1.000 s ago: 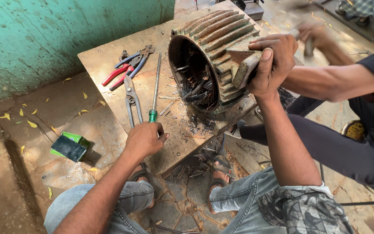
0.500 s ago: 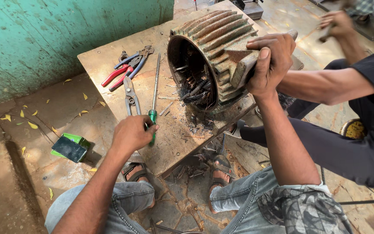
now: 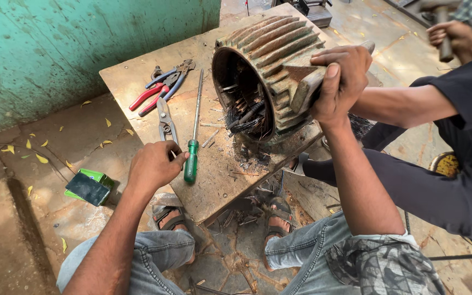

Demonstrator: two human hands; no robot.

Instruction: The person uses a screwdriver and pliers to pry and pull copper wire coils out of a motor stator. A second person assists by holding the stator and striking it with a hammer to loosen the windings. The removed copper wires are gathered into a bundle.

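Right hand [image 3: 338, 82] clamped on rusty ribbed motor housing [image 3: 266, 76] (co-worker's hand [image 3: 350, 57] alongside); left hand [image 3: 153, 164] loosely curled, holding nothing, beside green-handled screwdriver [image 3: 193, 139], metal snips [image 3: 165, 121] just left.

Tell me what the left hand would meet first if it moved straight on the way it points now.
Probably the green screwdriver handle. The left hand rests on the table with its knuckles toward it, very close beside it. The snips lie just beyond, so depth leaves some doubt.
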